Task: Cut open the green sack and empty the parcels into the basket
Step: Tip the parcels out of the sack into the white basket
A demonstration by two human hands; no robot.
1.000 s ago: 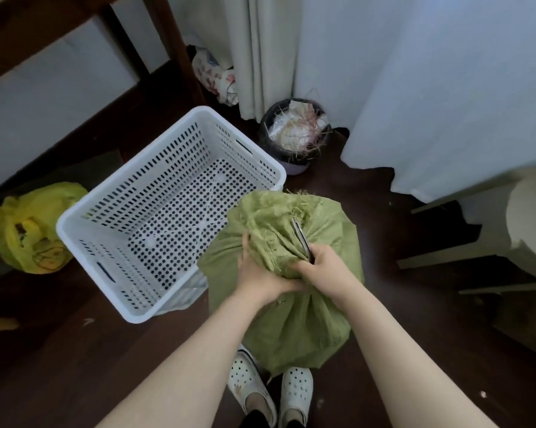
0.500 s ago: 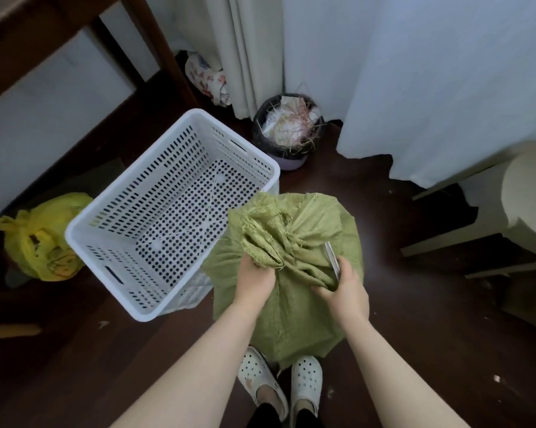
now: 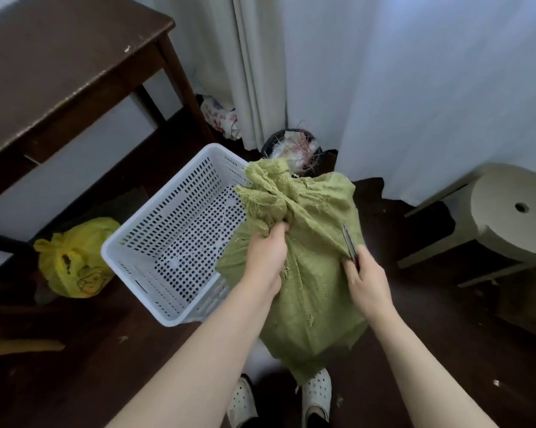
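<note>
Now, the step in hand: cutting the green sack (image 3: 304,273) open near its bunched neck, judging by the blade laid against the cloth; no parcels show yet.
Sack's place: it stands upright on the dark floor between the two hands, its knotted top just above the left grip and leaning over the near corner of the white basket (image 3: 168,242).
Left hand (image 3: 265,257): clenched on a fistful of sack cloth just under the knot, knuckles up, forearm reaching in from low left.
Right hand (image 3: 368,279): closed around the handle of a small knife (image 3: 349,244), whose blade points up and away from the grip and lies on the sack's right shoulder.
Whether the cloth is cut: cannot tell; frayed threads hang below the left grip, but no clear slit shows at the blade.
Doing it well: probably keep the left grip pulling the cloth taut and away from the blade, and draw the edge away from the left hand, not toward it.
Depth of cut: shallow is likely wise, since the parcels lie hidden right under the weave.
Basket: left of both grips, empty, its rim touching or just beside the sack, so tipping leftward looks short.
Risk: slack cloth could snag the blade.
</note>
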